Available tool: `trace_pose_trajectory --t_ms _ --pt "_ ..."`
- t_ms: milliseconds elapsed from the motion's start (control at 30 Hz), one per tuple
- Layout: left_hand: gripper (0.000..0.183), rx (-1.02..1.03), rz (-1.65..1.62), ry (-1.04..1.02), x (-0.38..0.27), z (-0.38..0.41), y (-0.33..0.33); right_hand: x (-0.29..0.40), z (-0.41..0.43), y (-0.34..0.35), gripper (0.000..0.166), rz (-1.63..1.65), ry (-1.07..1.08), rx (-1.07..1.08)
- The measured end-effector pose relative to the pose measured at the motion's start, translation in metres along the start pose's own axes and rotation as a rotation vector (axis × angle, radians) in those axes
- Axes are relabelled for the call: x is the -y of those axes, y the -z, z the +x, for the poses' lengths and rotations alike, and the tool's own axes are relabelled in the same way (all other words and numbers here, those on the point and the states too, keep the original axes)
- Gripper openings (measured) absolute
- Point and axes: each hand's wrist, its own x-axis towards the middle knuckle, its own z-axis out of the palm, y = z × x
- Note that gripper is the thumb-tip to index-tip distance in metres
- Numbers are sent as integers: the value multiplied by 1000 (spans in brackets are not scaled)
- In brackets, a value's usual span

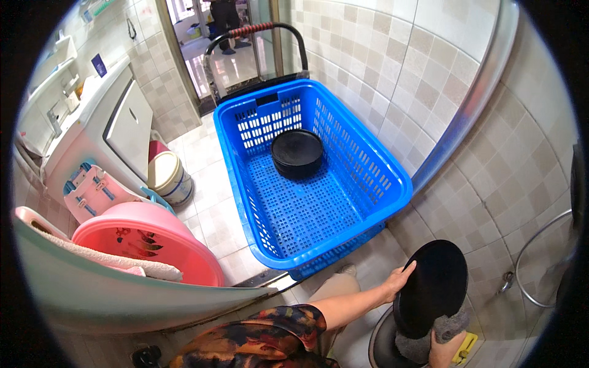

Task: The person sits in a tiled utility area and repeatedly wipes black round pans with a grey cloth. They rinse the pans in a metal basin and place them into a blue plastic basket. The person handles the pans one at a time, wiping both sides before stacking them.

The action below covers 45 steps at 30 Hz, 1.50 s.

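My left hand (399,281) grips the rim of a round black tray (431,287), which is tilted up at the lower right. At the tray's lower edge my right hand (445,348) holds a grey cloth (451,325) against it. Below the tray is a dark round basin (378,342), partly hidden by the tray and the cloth. A stack of similar round black pieces (298,149) sits inside a large blue perforated plastic basket (271,263), towards its far end.
A black cart handle with a red grip (251,30) rises behind the basket. At left are a pink basin (161,216), a lidded bucket (170,179) and a white vanity cabinet (131,124). A shower hose (520,280) hangs at right. A person (224,20) stands beyond the doorway.
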Motion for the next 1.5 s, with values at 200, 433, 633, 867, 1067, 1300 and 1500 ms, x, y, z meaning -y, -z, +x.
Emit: trace_pose_trajectory --t_ms 200,433,633,867,1067,1300,1500 --pt "62 -16 -48 62 -5 -12 -2 -57 -14 -24 74 -192 95 -154" --pt "85 -218 63 145 -2 -13 -11 -32 10 4 66 -33 -55 234" --pt "86 -230 121 135 -1 -5 -20 -16 32 16 35 -101 35 172" --pt "84 132 74 392 36 2 -23 -17 50 91 47 341 215 -524" --pt "76 223 -63 404 51 14 -32 -3 42 14 46 340 1 -409" --pt "75 198 -103 327 27 10 -39 -29 54 -83 42 964 -259 -116" --pt "74 81 -103 263 14 -2 -43 -73 48 -85 44 597 50 -121"
